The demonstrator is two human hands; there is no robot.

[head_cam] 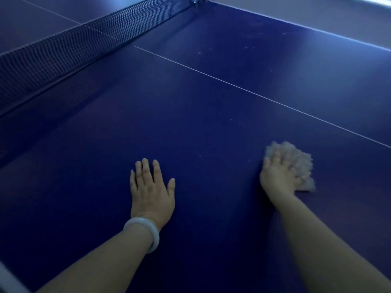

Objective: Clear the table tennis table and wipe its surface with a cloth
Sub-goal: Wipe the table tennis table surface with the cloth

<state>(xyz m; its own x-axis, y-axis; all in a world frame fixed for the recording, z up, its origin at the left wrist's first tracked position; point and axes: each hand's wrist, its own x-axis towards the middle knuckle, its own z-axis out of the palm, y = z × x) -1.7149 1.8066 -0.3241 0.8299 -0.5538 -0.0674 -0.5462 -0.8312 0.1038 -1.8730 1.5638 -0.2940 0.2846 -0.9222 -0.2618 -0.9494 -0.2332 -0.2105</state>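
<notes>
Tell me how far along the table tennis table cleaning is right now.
Clearing looks done: nothing loose lies on the visible blue table. Wiping is in hand: the right hand presses the cloth flat, while the left hand rests open on the surface. Left to do: pale specks still show beyond the white centre line, and the side past the net.

Blue table [211,106]: cloth [300,163] and a flat left hand [152,189] lie near its near edge; net [63,53] crosses it.
</notes>
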